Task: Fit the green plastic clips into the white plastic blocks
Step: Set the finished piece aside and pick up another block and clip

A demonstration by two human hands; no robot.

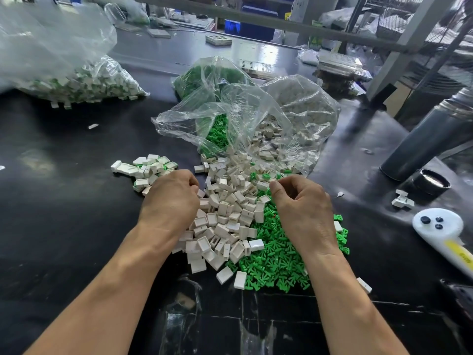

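Note:
A heap of loose white plastic blocks [230,213] lies on the black table [64,213] between my hands. A spread of green plastic clips [281,257] lies beside it, to the right and nearer me. My left hand [171,198] rests at the heap's left edge with its fingers curled down; what they hold is hidden. My right hand [299,203] hovers over the border of blocks and clips, thumb and forefinger drawn close together. Whether anything sits between them is unclear. A small pile of white blocks with green showing [146,170] lies left of my left hand.
Open clear bags of green clips [217,134] and white blocks [302,119] spill toward the heap. A large bag of white-and-green pieces [76,80] sits far left. At right are a grey cylinder [430,139], a black ring [432,181], a few white blocks [401,199] and a white handled tool [440,226].

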